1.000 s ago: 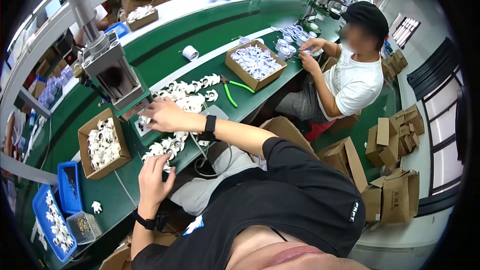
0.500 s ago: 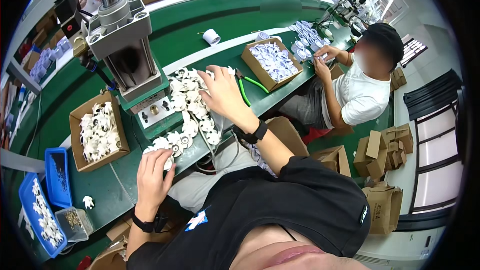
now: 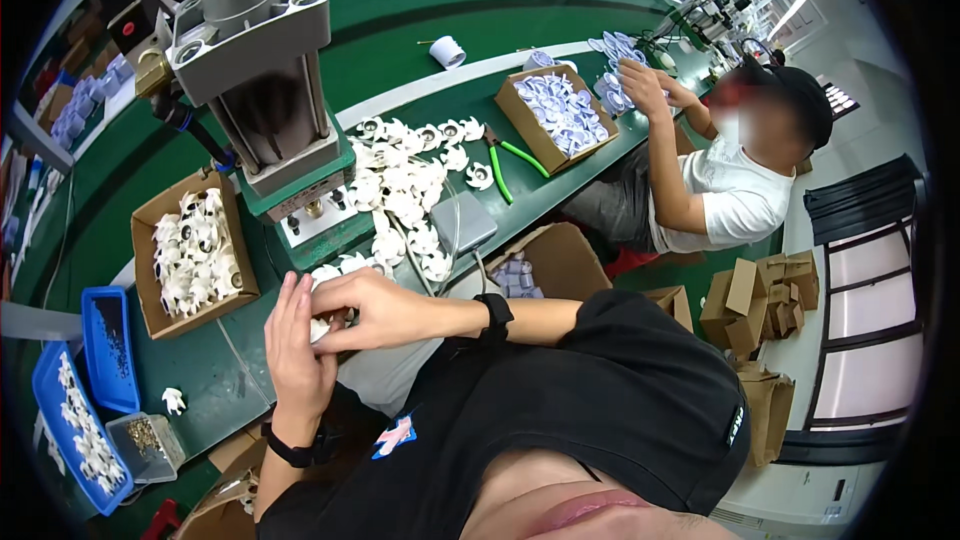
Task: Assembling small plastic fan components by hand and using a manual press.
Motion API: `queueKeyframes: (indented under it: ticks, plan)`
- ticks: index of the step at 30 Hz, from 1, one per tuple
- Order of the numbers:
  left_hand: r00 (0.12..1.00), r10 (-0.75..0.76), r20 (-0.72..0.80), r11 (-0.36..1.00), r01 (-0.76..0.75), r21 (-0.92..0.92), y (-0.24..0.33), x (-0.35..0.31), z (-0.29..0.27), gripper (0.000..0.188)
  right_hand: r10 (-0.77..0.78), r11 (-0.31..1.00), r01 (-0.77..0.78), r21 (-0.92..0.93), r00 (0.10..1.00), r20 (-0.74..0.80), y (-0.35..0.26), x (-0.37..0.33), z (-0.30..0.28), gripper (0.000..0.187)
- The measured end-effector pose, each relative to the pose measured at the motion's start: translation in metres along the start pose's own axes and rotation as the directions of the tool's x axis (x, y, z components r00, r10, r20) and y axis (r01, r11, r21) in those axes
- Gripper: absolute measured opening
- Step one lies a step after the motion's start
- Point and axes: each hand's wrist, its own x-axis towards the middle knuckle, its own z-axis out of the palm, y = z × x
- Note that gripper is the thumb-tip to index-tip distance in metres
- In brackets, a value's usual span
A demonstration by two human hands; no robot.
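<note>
My left hand (image 3: 298, 348) and my right hand (image 3: 372, 308) meet at the near edge of the green workbench. Between them shows a small white bladed impeller (image 3: 319, 328), mostly covered by fingers. The fingers of my left hand curve around its outer side; the thumb and fingers of my right hand close on it from the right. Just beyond my hands, loose white impellers (image 3: 405, 190) lie heaped beside the press (image 3: 265, 90), several showing dark centres. A grey box-shaped piece (image 3: 464, 222) with a cable sits at the pile's near side.
Left of the press, a cardboard box (image 3: 150, 285) holds more impellers. Blue trays (image 3: 110, 350) and a clear tub of small parts (image 3: 145, 447) stand farther left. Green-handled pliers (image 3: 505, 165) lie near a box of pale lilac parts (image 3: 553, 120). A co-worker (image 3: 735, 185) sits at right.
My right hand has left the impeller pile and come down left to my left hand. The grey box-shaped piece is now uncovered. The co-worker's hands have risen slightly.
</note>
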Motion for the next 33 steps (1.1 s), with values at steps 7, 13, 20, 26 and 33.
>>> queueKeyframes:
  ticks: [7,13,20,26,33]
  plan:
    - [0.998,0.003,0.068,0.999,0.001,-0.049,0.006,-0.001,0.000,0.085,-0.101,0.947,0.062,-0.316,0.989,-0.109,0.004,0.002,-0.036,0.041]
    - [0.995,-0.062,0.079,0.996,0.067,-0.061,0.004,0.001,-0.007,0.071,-0.119,0.757,-0.114,-0.644,0.944,-0.307,0.013,0.022,-0.091,0.034]
    - [0.990,-0.036,0.139,0.996,0.047,-0.077,-0.001,-0.006,-0.007,0.066,-0.117,0.713,-0.064,-0.698,0.971,-0.209,0.039,0.069,-0.060,0.028]
    - [0.993,0.020,0.113,0.994,-0.008,-0.105,0.000,-0.014,0.000,0.066,-0.096,0.581,-0.042,-0.813,0.988,-0.119,0.039,0.064,-0.051,0.033]
    - [0.987,0.075,0.140,0.992,-0.059,-0.114,-0.007,-0.015,0.014,0.066,-0.026,0.558,-0.128,-0.820,0.985,-0.172,0.019,0.053,-0.048,0.041]
